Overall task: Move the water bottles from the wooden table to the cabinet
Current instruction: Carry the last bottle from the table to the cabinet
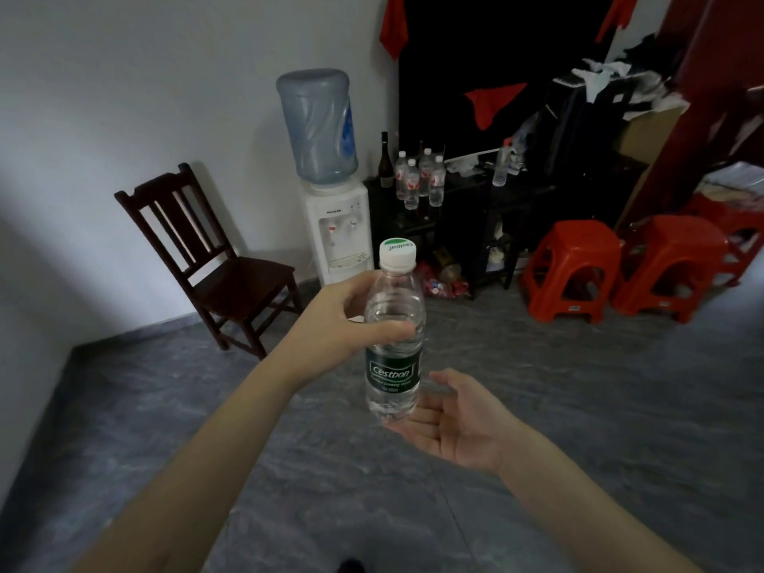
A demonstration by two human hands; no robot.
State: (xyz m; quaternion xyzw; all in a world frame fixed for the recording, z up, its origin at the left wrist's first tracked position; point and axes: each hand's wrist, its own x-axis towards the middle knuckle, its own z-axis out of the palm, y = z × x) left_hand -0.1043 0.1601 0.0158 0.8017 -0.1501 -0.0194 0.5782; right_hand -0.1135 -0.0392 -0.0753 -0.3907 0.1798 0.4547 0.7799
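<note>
A clear water bottle point(395, 345) with a green label and white cap is held upright in mid-air, centre of view. My left hand point(343, 320) grips its upper body from the left. Beneath the bottle's base, my right hand point(454, 423) lies palm up with fingers apart, at or just under the bottom; contact is unclear. Ahead stands the dark cabinet point(467, 200), with several red-labelled water bottles point(419, 177) on its top left and another clear bottle point(500, 169) further right. The wooden table is out of view.
A white water dispenser point(337, 225) with a blue jug stands left of the cabinet. A dark wooden chair point(215, 262) sits by the left wall. Red plastic stools point(574, 266) stand at the right. A dark glass bottle point(386, 161) is on the cabinet. Grey floor lies between.
</note>
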